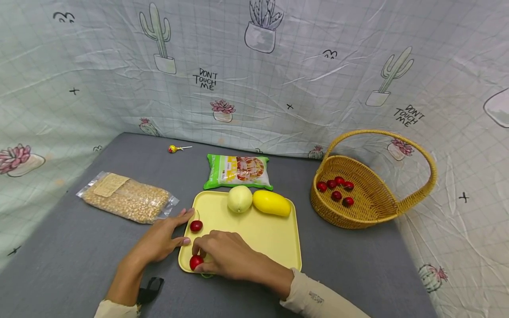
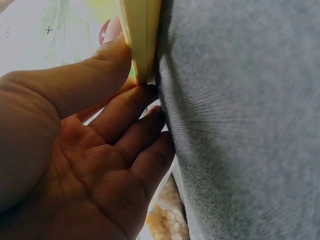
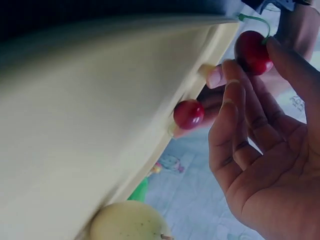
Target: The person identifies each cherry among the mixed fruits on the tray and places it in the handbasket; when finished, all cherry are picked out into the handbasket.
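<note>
In the head view my right hand [image 1: 228, 256] reaches over the front left corner of a pale yellow tray [image 1: 274, 238]. Its thumb and fingertips pinch a red cherry [image 1: 195, 262]; the green stem [image 3: 260, 19] shows in the right wrist view. My left hand [image 1: 161, 238] holds the tray's left edge, thumb on the rim and the other fingers low against the side, as the left wrist view shows. Between left thumb and index finger, a second cherry [image 1: 196, 226] lies just inside the rim. A pale green round fruit [image 1: 240, 199] and a yellow oblong fruit [image 1: 272, 203] lie along the tray's back.
Right of the tray stands a wicker basket [image 1: 377, 218] with a tall handle, several cherries [image 1: 336, 195] inside. Behind the tray lies a green-and-white food packet [image 1: 238, 171]. At left are a clear bag of pale kernels [image 1: 131, 199] and a lollipop [image 1: 172, 149]. A printed curtain [image 1: 290, 128] closes the back.
</note>
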Demonstrator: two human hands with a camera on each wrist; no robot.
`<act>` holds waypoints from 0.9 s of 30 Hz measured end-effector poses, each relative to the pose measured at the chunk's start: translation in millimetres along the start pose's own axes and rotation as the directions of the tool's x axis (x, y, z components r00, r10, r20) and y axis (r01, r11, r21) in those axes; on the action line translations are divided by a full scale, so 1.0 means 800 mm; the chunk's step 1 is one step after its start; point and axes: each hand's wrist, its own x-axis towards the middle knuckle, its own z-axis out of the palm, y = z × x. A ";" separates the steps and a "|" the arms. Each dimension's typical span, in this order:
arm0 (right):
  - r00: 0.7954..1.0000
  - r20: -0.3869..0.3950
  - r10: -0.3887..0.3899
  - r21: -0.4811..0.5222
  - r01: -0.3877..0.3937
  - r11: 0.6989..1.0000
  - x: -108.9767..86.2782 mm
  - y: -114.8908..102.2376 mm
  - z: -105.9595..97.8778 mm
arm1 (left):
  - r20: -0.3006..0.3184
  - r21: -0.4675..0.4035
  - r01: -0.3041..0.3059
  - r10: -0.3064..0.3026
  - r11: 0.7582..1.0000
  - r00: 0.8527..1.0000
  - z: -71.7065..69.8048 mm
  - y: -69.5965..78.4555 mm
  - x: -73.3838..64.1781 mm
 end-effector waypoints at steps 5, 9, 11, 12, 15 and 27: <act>1.000 0.008 -0.015 0.043 0.014 0.999 -0.006 -0.001 -0.004 | -0.006 0.000 -0.002 0.002 1.000 1.000 0.000 0.000 0.000; 1.000 -0.016 -0.012 0.072 0.013 0.997 -0.011 0.000 -0.013 | -0.001 0.001 0.001 -0.001 1.000 1.000 0.000 0.000 0.000; 0.999 -0.032 -0.001 0.095 0.004 0.995 -0.014 0.003 -0.019 | -0.001 0.002 0.002 -0.002 1.000 1.000 0.000 0.000 0.000; 0.999 -0.040 0.005 0.105 -0.001 0.995 -0.015 0.006 -0.023 | 0.001 0.002 0.003 -0.003 1.000 1.000 0.000 0.000 0.000; 0.997 -0.064 0.040 0.131 -0.031 0.991 -0.020 0.013 -0.033 | 0.008 -0.003 0.008 -0.008 1.000 1.000 0.000 0.001 0.000; 0.960 -0.221 0.172 0.263 -0.111 0.958 -0.054 0.058 -0.076 | 0.017 0.011 0.014 -0.014 1.000 1.000 -0.001 0.003 0.000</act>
